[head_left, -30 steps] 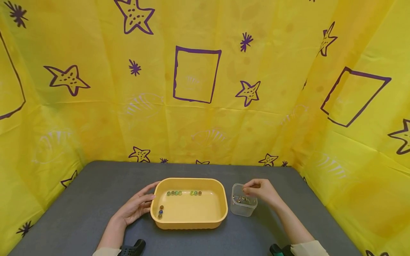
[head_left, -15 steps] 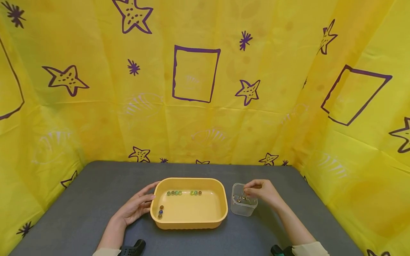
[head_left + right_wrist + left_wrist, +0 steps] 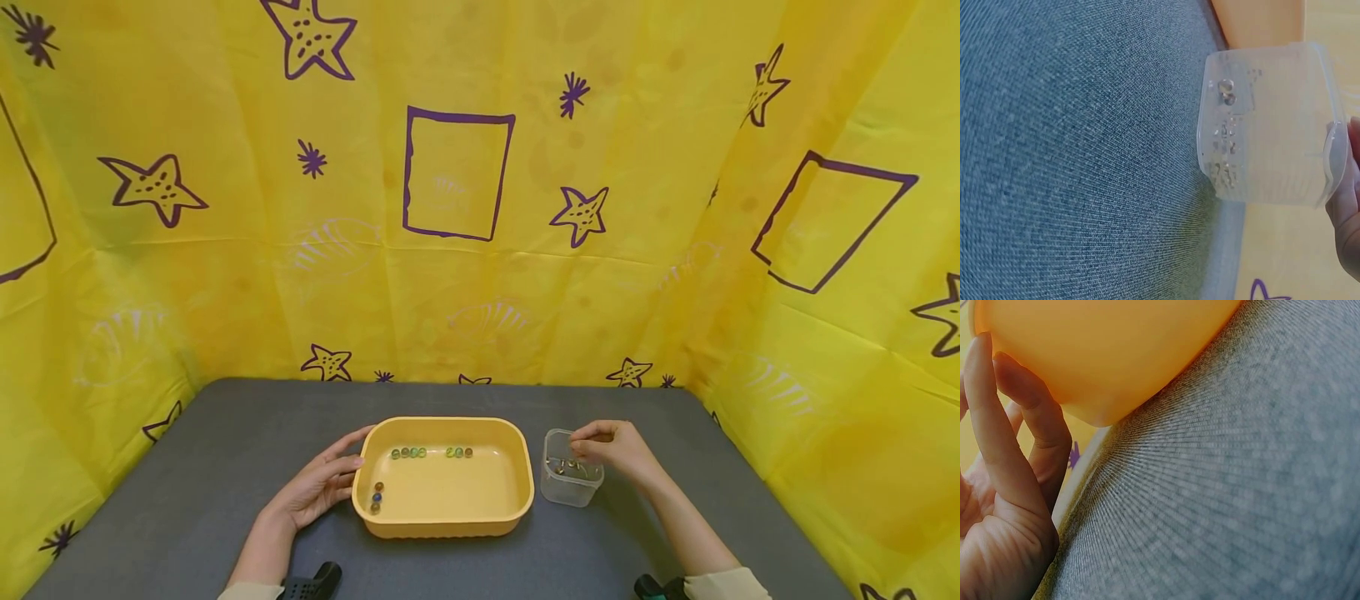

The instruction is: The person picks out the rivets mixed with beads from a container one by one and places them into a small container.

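Observation:
My left hand (image 3: 318,487) rests at the left end of a yellow tray (image 3: 442,529), its fingertips touching the outer wall and rim. In the left wrist view its fingers (image 3: 997,425) are extended and slightly bent against the tray's side. Several glass marbles (image 3: 413,452) line the tray's back edge, in two short rows. Down its left side lie two brownish marbles and a blue marble (image 3: 377,497). My right hand (image 3: 618,450) is at the mouth of a clear plastic container (image 3: 567,493), thumb and index tips close together. Whatever is between those tips cannot be made out.
Small shiny pieces (image 3: 1227,92) lie on the bottom of the clear container, just right of the tray. The grey cloth-covered table (image 3: 450,571) extends around both. Yellow patterned curtains (image 3: 465,292) stand behind and at both sides.
My right hand has shifted very slightly to the right over the clear container. The left hand, the tray and the marbles have stayed put.

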Tool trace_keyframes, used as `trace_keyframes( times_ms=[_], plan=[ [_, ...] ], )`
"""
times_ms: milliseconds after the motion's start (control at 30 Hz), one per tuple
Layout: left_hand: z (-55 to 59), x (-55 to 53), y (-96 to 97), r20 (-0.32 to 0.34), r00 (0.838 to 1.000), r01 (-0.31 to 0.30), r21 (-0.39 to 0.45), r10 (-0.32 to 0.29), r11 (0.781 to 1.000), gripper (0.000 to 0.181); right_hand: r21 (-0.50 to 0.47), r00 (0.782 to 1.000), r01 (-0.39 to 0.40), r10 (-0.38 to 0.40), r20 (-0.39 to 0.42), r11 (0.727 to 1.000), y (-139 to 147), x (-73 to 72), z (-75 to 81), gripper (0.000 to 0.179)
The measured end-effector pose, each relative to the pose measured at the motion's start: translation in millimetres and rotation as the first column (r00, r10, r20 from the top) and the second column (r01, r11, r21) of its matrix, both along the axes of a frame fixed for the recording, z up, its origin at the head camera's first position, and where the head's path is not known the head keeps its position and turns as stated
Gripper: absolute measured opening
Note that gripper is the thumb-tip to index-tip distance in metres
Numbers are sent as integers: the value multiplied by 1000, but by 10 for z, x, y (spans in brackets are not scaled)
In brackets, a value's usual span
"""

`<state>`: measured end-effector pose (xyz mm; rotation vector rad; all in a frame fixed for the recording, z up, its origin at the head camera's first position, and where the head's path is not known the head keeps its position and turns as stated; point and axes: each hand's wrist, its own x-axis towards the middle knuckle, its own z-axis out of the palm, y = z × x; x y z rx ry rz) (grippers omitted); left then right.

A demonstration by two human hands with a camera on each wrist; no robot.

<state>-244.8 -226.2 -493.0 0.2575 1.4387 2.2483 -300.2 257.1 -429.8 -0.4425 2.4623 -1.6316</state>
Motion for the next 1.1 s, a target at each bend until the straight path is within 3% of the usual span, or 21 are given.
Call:
trace_keyframes(
  times_ms=[633,900,1033,1100],
  plan=[
    [13,-29,10,-11,1000,2,-22,-3,1000,44,-18,1000,20,-20,7,1000,-4,37,8,42],
    [3,-18,-3,-12,1000,6,-22,-6,1000,46,-28,998,60,-60,-12,998,-244,78,93,37],
    [47,-12,-2,-28,999,-30,-128,26,991,49,26,988,126,-123,-93,992,-454,123,137,27],
    [88,-7,-13,-47,998,-60,-240,50,969,53,76,976,163,-150,-158,984,-550,149,146,24]
  ],
)
